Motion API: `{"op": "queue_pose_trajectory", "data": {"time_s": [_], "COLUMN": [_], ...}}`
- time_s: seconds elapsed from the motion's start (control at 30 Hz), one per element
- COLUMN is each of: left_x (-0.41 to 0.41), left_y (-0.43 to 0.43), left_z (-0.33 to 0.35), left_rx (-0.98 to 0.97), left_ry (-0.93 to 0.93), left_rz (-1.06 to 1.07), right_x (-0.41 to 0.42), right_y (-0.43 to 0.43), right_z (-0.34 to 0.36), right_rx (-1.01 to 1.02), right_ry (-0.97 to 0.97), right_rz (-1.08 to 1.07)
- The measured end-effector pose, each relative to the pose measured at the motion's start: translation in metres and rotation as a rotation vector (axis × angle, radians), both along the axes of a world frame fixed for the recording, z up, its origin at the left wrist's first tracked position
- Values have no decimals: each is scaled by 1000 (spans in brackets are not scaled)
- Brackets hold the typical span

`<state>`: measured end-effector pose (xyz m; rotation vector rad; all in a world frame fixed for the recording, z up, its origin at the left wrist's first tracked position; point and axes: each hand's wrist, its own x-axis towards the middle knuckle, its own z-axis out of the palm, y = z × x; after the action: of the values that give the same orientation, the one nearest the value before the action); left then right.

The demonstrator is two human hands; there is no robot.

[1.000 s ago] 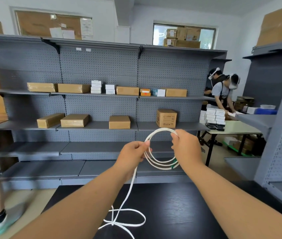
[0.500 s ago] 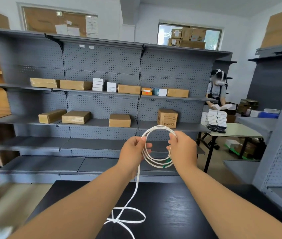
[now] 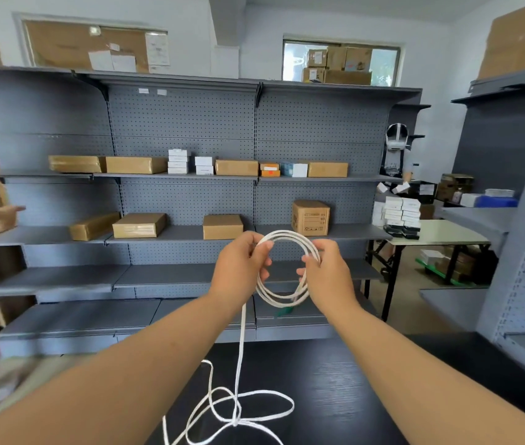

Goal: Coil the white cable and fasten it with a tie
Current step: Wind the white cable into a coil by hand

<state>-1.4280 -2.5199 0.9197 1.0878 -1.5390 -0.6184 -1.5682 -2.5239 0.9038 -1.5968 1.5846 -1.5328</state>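
Right now the left hand (image 3: pixel 238 268) is pinching the left side of the coil between thumb and curled fingers, and the right hand (image 3: pixel 328 277) is curling its fingers round the bundled turns on the right side. The white cable (image 3: pixel 287 234) is hanging between them in the air as an upright ring of several turns, its open face turned toward the wearer. What the next turn is depending on is the loose tail (image 3: pixel 240 348). It is leaving the ring at the left hand and dropping almost straight down, its long axis vertical, so the left hand is sitting nearer to the slack and looks better placed to be feeding it while the right is keeping the ring together. A small green piece (image 3: pixel 283 311) is showing at the bottom of the ring, too blurred to identify, and no tie is plainly showing. Below, the tail is ending in a loose tangle of crossing loops on the black table (image 3: pixel 367 380), which may be snagging as it lifts. Beyond, grey pegboard shelving (image 3: pixel 190 123) is carrying cardboard boxes, and a pale folding table (image 3: pixel 441 232) is standing to the right.
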Motion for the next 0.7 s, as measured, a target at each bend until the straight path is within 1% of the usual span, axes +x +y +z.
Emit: {"op": "queue_pose_trajectory", "data": {"time_s": [0.13, 0.3, 0.37, 0.43, 0.5, 0.63, 0.7], "left_x": [14, 28, 33, 37, 41, 49, 53], "left_y": [-3, -6, -7, -6, -5, -3, -3], "left_z": [10, 16, 17, 17, 15, 7, 2], "left_rx": [-32, -9, 4, 30, 83, 281, 354], "left_ry": [-140, -196, -204, -181, -119, 59, 121], "left_rz": [-30, -98, -124, -149, -184, -335, -417], "right_x": [8, 18, 21, 23, 26, 26, 22], "right_y": [-1, 1, -1, -2, -2, -3, -3], "right_z": [12, 24, 27, 27, 27, 29, 31], "right_rx": [-28, -43, -47, -48, -57, -92, -104], "right_ry": [233, 480, 537, 554, 564, 585, 559], "right_rz": [67, 176, 188, 181, 159, 137, 134]}}
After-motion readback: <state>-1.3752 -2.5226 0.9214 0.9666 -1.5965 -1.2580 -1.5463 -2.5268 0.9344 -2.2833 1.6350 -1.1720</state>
